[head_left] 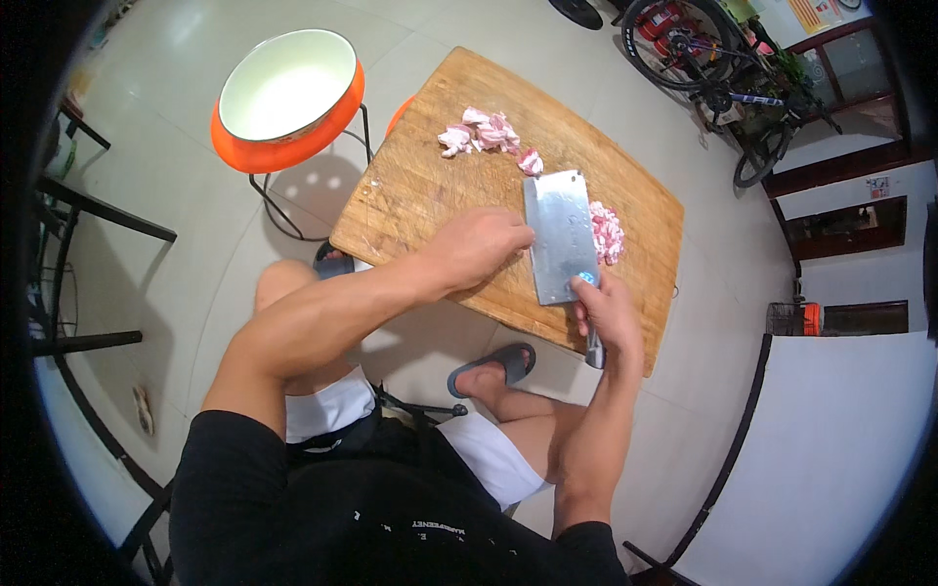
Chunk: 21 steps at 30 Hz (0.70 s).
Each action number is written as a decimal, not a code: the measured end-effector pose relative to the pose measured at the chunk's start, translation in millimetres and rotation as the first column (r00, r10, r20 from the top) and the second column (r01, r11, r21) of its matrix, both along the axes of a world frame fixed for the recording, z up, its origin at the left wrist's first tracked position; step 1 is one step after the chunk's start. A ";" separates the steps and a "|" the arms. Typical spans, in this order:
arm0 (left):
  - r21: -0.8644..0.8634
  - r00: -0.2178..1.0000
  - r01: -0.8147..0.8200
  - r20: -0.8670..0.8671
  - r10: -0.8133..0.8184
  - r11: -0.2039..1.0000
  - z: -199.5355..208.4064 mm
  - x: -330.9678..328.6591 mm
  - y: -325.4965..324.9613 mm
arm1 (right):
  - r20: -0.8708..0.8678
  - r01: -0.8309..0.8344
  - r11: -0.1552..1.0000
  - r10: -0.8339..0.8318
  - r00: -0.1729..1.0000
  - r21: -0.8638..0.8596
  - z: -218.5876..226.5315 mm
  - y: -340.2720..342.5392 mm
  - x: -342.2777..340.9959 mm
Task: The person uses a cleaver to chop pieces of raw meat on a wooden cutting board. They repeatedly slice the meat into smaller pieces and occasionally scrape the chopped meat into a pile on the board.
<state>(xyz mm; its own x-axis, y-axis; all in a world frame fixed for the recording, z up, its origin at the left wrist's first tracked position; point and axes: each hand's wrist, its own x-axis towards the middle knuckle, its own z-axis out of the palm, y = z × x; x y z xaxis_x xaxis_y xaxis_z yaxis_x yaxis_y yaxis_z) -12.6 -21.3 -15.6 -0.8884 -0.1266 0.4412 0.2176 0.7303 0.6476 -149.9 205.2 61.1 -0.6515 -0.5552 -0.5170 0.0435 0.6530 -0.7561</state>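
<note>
My right hand [608, 311] grips the handle of a wide cleaver [561, 234], whose blade lies tilted nearly flat above the wooden cutting board [420, 195]. At the blade's left edge is my left hand [486, 242], its fingers curled together and touching or almost touching the steel; whatever they hold is hidden. To the right of the blade sits a pile of small chopped pink-and-white meat pieces [606, 234]. Larger chunks of the same meat [481, 132] lie toward the board's far side, and a single piece [530, 161] rests just beyond the cleaver.
An enamel basin [288, 88], white inside, sits on an orange stool [283, 154] with thin black legs, left of the board. Black chair legs [107, 210] stand at far left. A bicycle [728, 93] leans at the back right. Tiled floor surrounds the board.
</note>
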 end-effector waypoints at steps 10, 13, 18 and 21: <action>-0.121 0.959 -0.134 0.233 0.159 0.984 12.5 -39.2 -24.1 | -0.093 0.189 0.981 -0.192 0.977 -0.034 20.1 36.9 -13.2; -0.134 0.967 -0.175 0.161 0.195 0.975 11.1 -51.0 -32.9 | -0.135 0.311 0.948 -0.317 0.939 -0.069 17.9 33.0 -3.4; -0.188 0.934 -0.356 -0.065 0.350 0.915 19.3 -69.8 -37.3 | -0.129 0.452 0.856 -0.493 0.861 -0.251 13.7 10.6 30.0; -0.362 0.920 -0.391 -0.163 0.356 0.846 12.4 -81.0 -41.8 | -0.133 0.502 0.775 -0.584 0.800 -0.384 8.4 -3.7 46.9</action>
